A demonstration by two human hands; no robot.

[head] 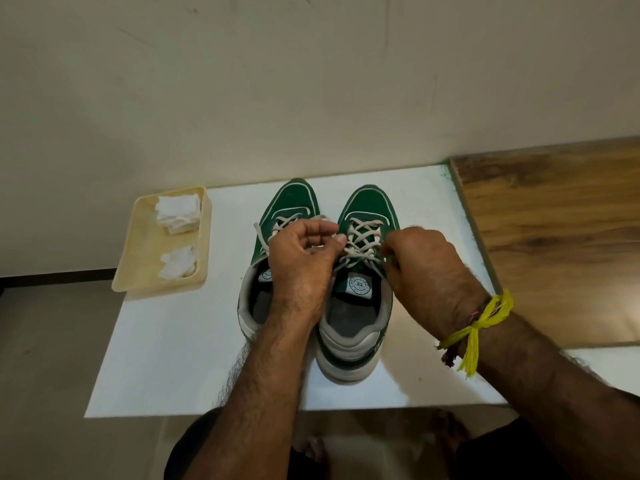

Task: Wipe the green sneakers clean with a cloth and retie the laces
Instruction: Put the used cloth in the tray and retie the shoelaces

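Soft, dim indoor light with a warm yellowish cast fills the view. The glossy white counter [433,237] is the brightest area and carries a pale sheen near its front edge. Shadows are faint and diffuse. Wide-angle distortion bends the straight edges outward toward the frame borders. The lower edge and the forearms look slightly soft.

White table top [166,358]: flat, glossy, set against a cream wall [277,81]. Cream plastic tray [138,258]: at 9 o'clock on the table, overhanging its left edge. Wood-grain panel [561,244]: at 3 o'clock, abutting the table's right edge. Yellow thread band [481,323]: knotted on a wrist, at 4 o'clock.
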